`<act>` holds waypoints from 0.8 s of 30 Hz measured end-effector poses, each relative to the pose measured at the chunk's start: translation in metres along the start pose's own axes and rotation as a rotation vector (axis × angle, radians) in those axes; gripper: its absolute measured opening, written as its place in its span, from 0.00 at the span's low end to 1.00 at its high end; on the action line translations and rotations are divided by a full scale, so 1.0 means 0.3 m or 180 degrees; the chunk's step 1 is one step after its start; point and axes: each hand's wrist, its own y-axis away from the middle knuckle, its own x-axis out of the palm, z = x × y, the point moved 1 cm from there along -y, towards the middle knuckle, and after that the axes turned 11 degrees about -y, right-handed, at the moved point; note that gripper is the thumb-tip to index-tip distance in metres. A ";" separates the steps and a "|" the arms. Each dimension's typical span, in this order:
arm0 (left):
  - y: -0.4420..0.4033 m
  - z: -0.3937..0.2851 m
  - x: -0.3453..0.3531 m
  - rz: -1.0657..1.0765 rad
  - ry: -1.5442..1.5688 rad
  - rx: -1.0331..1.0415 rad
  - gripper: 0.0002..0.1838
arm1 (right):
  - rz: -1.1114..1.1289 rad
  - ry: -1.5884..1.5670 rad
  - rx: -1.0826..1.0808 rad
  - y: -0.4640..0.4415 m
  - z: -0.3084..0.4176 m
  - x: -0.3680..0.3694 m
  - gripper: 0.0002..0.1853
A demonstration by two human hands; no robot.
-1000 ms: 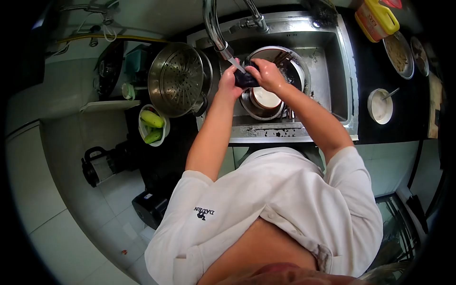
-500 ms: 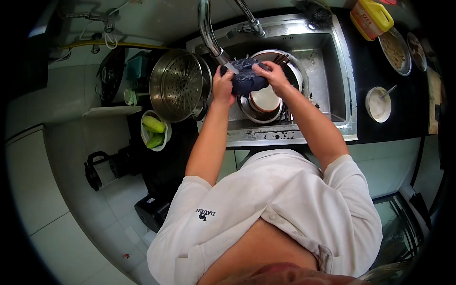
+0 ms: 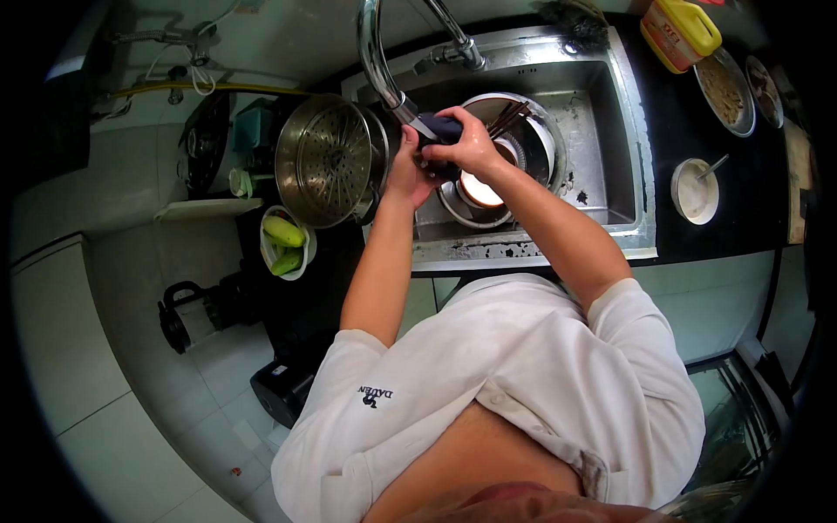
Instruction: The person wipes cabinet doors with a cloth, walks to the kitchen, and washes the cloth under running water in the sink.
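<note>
A dark wet cloth (image 3: 441, 129) is bunched between my hands, right under the spout of the chrome faucet (image 3: 375, 57). My left hand (image 3: 410, 174) is closed on its lower left part. With fingers wrapped over its right side, my right hand (image 3: 466, 144) grips the same cloth. Beneath my hands, a white bowl with a brown rim (image 3: 485, 190) and a metal bowl (image 3: 453, 209) sit in the sink (image 3: 602, 131). Chopsticks (image 3: 508, 116) lean in a larger pot (image 3: 556, 144) beside them.
On the left stand a steel steamer (image 3: 305, 166) and a bowl (image 3: 300, 266) with green vegetables (image 3: 283, 232). To the right are a yellow jug (image 3: 684, 35), a plate of food (image 3: 725, 91) and a white bowl with a spoon (image 3: 695, 196).
The cloth, spread between my hands half a second ago, is now gathered into a narrower bundle. My right hand has moved left, closer to my left hand.
</note>
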 end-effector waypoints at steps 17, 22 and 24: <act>-0.050 0.070 0.053 -0.0517 -0.2942 0.3083 0.32 | -0.0188 -0.3556 0.1881 0.005 -0.026 -0.006 0.42; -0.011 0.039 0.066 -0.0586 -0.3992 0.3647 0.32 | -0.0222 -0.3090 0.2275 -0.075 -0.169 -0.013 0.37; -0.040 0.044 0.062 -0.0648 -0.3489 0.3857 0.34 | -0.0791 -0.2669 0.2213 -0.042 -0.047 0.027 0.31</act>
